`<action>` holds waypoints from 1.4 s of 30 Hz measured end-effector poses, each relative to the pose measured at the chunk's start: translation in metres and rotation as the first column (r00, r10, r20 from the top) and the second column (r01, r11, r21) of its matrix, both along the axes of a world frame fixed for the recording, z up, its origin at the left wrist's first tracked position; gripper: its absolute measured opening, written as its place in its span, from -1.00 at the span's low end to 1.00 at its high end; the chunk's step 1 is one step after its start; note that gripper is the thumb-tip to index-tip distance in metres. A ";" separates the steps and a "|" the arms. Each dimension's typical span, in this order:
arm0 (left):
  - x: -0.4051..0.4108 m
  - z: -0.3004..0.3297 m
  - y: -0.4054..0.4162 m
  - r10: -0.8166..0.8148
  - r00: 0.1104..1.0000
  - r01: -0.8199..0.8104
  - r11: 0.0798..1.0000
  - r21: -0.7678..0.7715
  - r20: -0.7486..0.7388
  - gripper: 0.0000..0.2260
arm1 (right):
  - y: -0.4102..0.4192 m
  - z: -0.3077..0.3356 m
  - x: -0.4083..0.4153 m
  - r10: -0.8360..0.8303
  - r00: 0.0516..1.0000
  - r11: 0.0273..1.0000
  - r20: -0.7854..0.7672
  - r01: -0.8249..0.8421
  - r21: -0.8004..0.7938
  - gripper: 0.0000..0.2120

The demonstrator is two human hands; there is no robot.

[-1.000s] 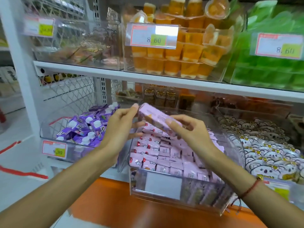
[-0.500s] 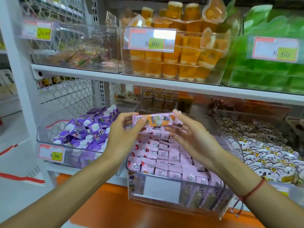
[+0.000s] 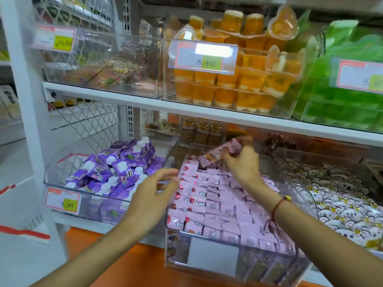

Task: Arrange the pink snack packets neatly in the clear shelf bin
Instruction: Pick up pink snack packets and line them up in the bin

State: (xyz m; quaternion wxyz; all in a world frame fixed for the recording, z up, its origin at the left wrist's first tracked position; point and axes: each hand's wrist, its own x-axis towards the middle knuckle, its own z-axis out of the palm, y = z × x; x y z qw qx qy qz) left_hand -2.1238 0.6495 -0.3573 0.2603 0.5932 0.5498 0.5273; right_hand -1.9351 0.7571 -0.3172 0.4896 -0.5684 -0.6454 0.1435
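Note:
A clear shelf bin [image 3: 207, 268] on the lower shelf holds several pink snack packets [image 3: 217, 201] laid in rows. My right hand [image 3: 242, 164] grips one pink packet [image 3: 221, 151] by its right end, just above the back of the rows, tilted down to the left. My left hand [image 3: 153, 193] hovers at the bin's left wall, fingers relaxed and spread, tips near the left row of packets, holding nothing.
To the left stands a clear bin of purple pouches [image 3: 116, 168], to the right a bin of white cartoon packets [image 3: 335, 195]. The shelf above [image 3: 186, 108] carries orange jelly cups [image 3: 238, 83] and green packs [image 3: 342, 96]. An orange ledge [image 3: 124, 255] runs below.
My left hand has let go of the packet and dropped to the bin's left side. The right hand alone carries the packet, moved toward the back of the bin.

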 end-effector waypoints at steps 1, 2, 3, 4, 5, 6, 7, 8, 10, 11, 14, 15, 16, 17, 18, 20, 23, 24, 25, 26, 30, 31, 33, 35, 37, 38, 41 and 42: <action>0.000 0.000 0.000 -0.005 1.000 0.005 1.000 -0.001 0.014 -0.83 | 0.006 0.001 -0.003 0.053 0.990 0.999 0.133 -0.053 -0.002 -0.70; 0.000 -0.001 0.000 -0.006 1.000 0.006 1.000 0.000 0.022 -0.84 | 0.012 0.002 -0.006 0.108 0.962 0.994 0.252 -0.107 -0.020 -0.70; 0.000 -0.001 -0.001 -0.004 1.000 0.004 1.000 0.002 0.023 -0.85 | 0.017 0.005 -0.009 0.154 0.928 0.988 0.338 -0.148 -0.044 -0.71; 0.000 -0.002 -0.001 0.000 1.000 0.000 1.000 0.007 0.020 -0.86 | 0.022 0.008 -0.012 0.186 0.904 0.983 0.385 -0.174 -0.066 -0.72; 0.000 -0.003 -0.001 0.003 1.000 -0.003 1.000 0.009 0.015 -0.86 | 0.027 0.010 -0.013 0.201 0.893 0.979 0.403 -0.188 -0.073 -0.74; 0.000 -0.003 -0.001 0.003 1.000 -0.003 1.000 0.007 0.008 -0.86 | 0.032 0.012 -0.015 0.201 0.887 0.979 0.416 -0.191 -0.068 -0.76; 0.000 -0.003 -0.001 0.002 1.000 -0.002 1.000 0.002 0.001 -0.85 | 0.037 0.014 -0.015 0.194 0.882 0.981 0.430 -0.187 -0.060 -0.77; 0.000 -0.003 -0.001 0.001 1.000 -0.001 1.000 0.000 -0.004 -0.84 | 0.041 0.015 -0.014 0.182 0.871 0.983 0.455 -0.177 -0.054 -0.75; 0.000 -0.002 -0.001 0.001 1.000 -0.001 1.000 0.004 -0.001 -0.84 | 0.044 0.016 -0.011 0.164 0.832 0.985 0.529 -0.171 -0.036 -0.71; 0.000 -0.002 -0.001 0.002 1.000 -0.002 1.000 0.007 -0.002 -0.84 | 0.044 0.015 -0.009 0.162 0.802 0.983 0.574 -0.184 -0.020 -0.70; 0.001 -0.003 -0.001 0.015 1.000 -0.015 1.000 0.014 -0.017 -0.85 | 0.042 0.005 -0.013 0.231 0.728 0.961 0.645 -0.273 -0.036 -0.73; 0.001 -0.003 -0.001 0.020 1.000 -0.020 1.000 0.015 -0.021 -0.85 | 0.042 0.000 -0.016 0.274 0.730 0.954 0.626 -0.289 -0.080 -0.74; 0.001 -0.003 0.000 0.025 0.999 -0.024 1.000 0.016 -0.023 -0.84 | 0.042 -0.005 -0.019 0.305 0.737 0.949 0.603 -0.285 -0.132 -0.74; 0.001 -0.003 0.000 0.028 0.999 -0.027 0.999 0.019 -0.025 -0.84 | 0.042 -0.010 -0.020 0.325 0.739 0.946 0.590 -0.266 -0.188 -0.74; 0.001 -0.003 0.000 0.030 0.999 -0.030 0.999 0.022 -0.027 -0.84 | 0.042 -0.015 -0.021 0.346 0.726 0.937 0.594 -0.245 -0.247 -0.72; 0.001 -0.001 0.000 0.033 0.999 -0.032 0.999 0.023 -0.026 -0.84 | 0.043 -0.024 -0.019 0.401 0.661 0.912 0.634 -0.223 -0.345 -0.68; 0.002 0.000 0.000 0.036 0.999 -0.035 0.999 0.021 -0.023 -0.85 | 0.045 -0.025 -0.015 0.431 0.575 0.897 0.695 -0.189 -0.399 -0.63; 0.002 0.000 0.000 0.040 0.999 -0.040 0.999 0.022 -0.028 -0.86 | 0.045 -0.023 -0.015 0.454 0.563 0.884 0.691 -0.188 -0.428 -0.63; 0.002 0.000 -0.001 0.047 0.998 -0.046 0.999 0.023 -0.034 -0.87 | 0.046 -0.020 -0.014 0.484 0.569 0.865 0.665 -0.197 -0.462 -0.63; 0.003 -0.001 -0.002 0.052 0.998 -0.051 0.998 0.024 -0.040 -0.87 | 0.047 -0.016 -0.013 0.507 0.609 0.847 0.610 -0.220 -0.484 -0.64; 0.002 -0.001 -0.003 0.052 0.999 -0.052 0.998 0.043 -0.009 -0.89 | 0.053 -0.015 -0.010 0.347 0.875 0.914 0.337 -0.235 -0.332 -0.74; 0.002 0.000 -0.002 0.051 0.999 -0.051 0.998 0.048 -0.001 -0.88 | 0.057 -0.016 -0.010 0.301 0.888 0.931 0.349 -0.195 -0.307 -0.75; 0.002 0.001 -0.002 0.047 0.999 -0.047 0.998 0.050 0.007 -0.86 | 0.060 -0.018 -0.013 0.250 0.859 0.948 0.448 -0.123 -0.293 -0.74; 0.002 0.001 -0.002 0.044 0.999 -0.044 0.998 0.046 0.010 -0.86 | 0.062 -0.020 -0.016 0.210 0.804 0.965 0.556 -0.079 -0.250 -0.75; 0.002 0.000 -0.002 0.044 0.999 -0.044 0.998 0.040 0.008 -0.84 | 0.066 -0.021 -0.019 0.175 0.754 0.977 0.634 -0.055 -0.205 -0.78; 0.001 0.000 -0.003 0.045 0.999 -0.045 0.998 0.038 0.004 -0.84 | 0.068 -0.021 -0.021 0.163 0.742 0.979 0.650 -0.040 -0.200 -0.79; 0.002 0.000 -0.003 0.044 0.999 -0.044 0.999 0.026 -0.013 -0.81 | 0.075 -0.023 -0.025 0.120 0.770 0.978 0.627 0.017 -0.208 -0.83; 0.002 0.000 -0.003 0.048 0.999 -0.047 0.999 0.021 -0.021 -0.81 | 0.076 -0.023 -0.026 0.101 0.794 0.978 0.599 0.029 -0.204 -0.84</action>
